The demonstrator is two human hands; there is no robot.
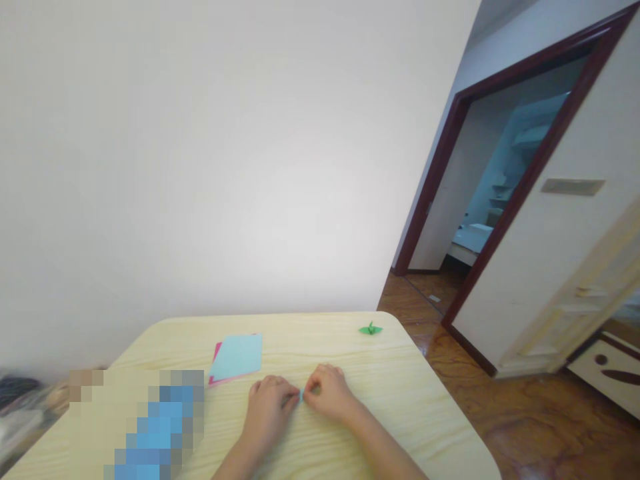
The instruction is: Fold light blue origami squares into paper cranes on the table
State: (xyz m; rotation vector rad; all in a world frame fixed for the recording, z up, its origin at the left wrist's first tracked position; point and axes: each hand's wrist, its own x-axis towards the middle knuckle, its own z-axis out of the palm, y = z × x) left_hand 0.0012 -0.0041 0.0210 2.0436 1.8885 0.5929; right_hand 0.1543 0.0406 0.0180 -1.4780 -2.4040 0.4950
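Near the front middle of the table, my left hand (270, 403) and my right hand (327, 390) face each other with fingertips almost meeting. Between them shows a small piece of light blue paper (301, 395), pinched from both sides. Most of it is hidden by the fingers, so its folded shape cannot be made out. Beyond my left hand lies a stack of square paper sheets (239, 355), light blue on top with a pink-red edge showing underneath. A small green folded-paper crane (371, 329) rests at the table's far right corner.
The pale wood-grain table (410, 413) has rounded corners and meets a white wall (250, 167) behind. A blurred blue object (157, 427) is at the left front. To the right are a wooden floor (525, 420) and a dark red door frame (440, 180).
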